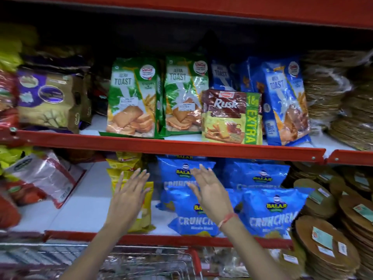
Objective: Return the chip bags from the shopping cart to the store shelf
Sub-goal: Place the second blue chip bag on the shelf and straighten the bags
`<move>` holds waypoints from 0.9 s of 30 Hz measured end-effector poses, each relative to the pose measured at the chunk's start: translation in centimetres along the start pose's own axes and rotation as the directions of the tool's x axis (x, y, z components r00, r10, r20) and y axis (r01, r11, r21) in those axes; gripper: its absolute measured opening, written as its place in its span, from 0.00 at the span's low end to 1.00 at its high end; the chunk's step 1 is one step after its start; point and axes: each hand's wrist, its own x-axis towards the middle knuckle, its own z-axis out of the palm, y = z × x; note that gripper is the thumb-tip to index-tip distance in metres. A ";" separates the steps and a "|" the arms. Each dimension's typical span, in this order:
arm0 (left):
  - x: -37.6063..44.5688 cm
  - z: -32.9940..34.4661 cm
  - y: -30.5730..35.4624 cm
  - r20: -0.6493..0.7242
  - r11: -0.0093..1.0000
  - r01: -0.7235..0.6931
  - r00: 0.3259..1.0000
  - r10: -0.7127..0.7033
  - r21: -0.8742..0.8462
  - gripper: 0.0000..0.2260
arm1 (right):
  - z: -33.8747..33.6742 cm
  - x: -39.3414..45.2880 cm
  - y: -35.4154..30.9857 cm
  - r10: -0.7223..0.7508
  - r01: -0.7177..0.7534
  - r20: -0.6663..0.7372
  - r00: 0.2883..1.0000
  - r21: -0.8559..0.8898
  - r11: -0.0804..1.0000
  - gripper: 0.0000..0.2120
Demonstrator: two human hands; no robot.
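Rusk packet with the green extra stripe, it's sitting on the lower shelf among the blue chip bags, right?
Not quite. The Rusk packet sits on the upper shelf, in front of the toast packs; the head view shows it. The blue chip bags are on the shelf below.

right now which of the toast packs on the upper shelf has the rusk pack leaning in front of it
The second green jeera toast pack; the brown-and-yellow rusk pack overlaps its right edge.

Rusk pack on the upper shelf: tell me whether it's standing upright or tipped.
Upright. The rusk pack stands on its bottom edge, its label reading level, in front of the blue toast bags.
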 end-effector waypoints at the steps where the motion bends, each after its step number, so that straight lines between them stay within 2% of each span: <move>1: -0.3 0.2 -1.8 0.007 1.000 0.015 1.000 -0.015 0.015 0.29 | 1.2 1.1 -1.4 -0.025 0.026 0.063 0.998 -0.016 1.000 0.20; 3: -0.7 0.9 -4.8 0.027 0.999 0.035 0.999 -0.036 0.040 0.24 | 3.5 3.1 -4.0 -0.050 0.067 0.169 0.984 -0.097 0.993 0.20; 5: -0.6 1.1 -6.9 0.000 0.994 0.025 1.000 -0.025 0.102 0.13 | 5.6 4.8 -6.3 -0.055 0.109 0.237 0.970 -0.226 0.968 0.19; 7: 0.0 1.5 -8.3 0.052 0.992 0.047 0.997 -0.053 0.115 0.24 | 7.4 6.3 -8.3 -0.041 0.139 0.295 0.955 -0.320 0.937 0.19; 9: 0.5 1.7 -9.0 0.101 0.990 0.053 0.993 -0.066 0.127 0.27 | 8.7 7.6 -9.9 -0.012 0.148 0.348 0.938 -0.368 0.918 0.17; 13: 1.0 1.9 -9.9 0.176 0.989 0.030 0.983 -0.056 0.147 0.23 | 9.3 8.1 -12.2 -0.031 0.242 0.439 0.898 -0.433 0.868 0.08; 14: 0.9 1.9 -10.2 0.178 0.990 0.028 0.983 -0.053 0.138 0.21 | 9.1 8.0 -12.6 -0.014 0.241 0.435 0.900 -0.471 0.848 0.04; 15: 0.8 2.1 -10.7 0.149 0.991 0.015 0.988 -0.036 0.136 0.18 | 9.1 7.7 -12.7 0.000 0.219 0.401 0.916 -0.502 0.837 0.06; 18: 0.5 2.0 -12.6 0.108 0.990 0.007 0.994 -0.022 0.138 0.16 | 10.0 7.8 -13.5 -0.020 0.236 0.469 0.883 -0.407 0.882 0.08; 20: 0.4 1.9 -13.9 0.093 0.989 -0.001 0.996 -0.013 0.145 0.19 | 10.7 8.4 -14.1 -0.064 0.250 0.437 0.897 -0.383 0.889 0.12; 23: 0.2 1.9 -14.9 0.101 0.992 0.009 0.995 -0.022 0.129 0.21 | 11.5 8.4 -14.9 -0.096 0.241 0.366 0.926 -0.374 0.896 0.13; 27: -0.1 1.9 -14.4 0.149 0.995 0.066 0.986 -0.077 0.073 0.18 | 12.1 8.3 -13.9 -0.088 0.215 0.393 0.915 -0.291 0.932 0.14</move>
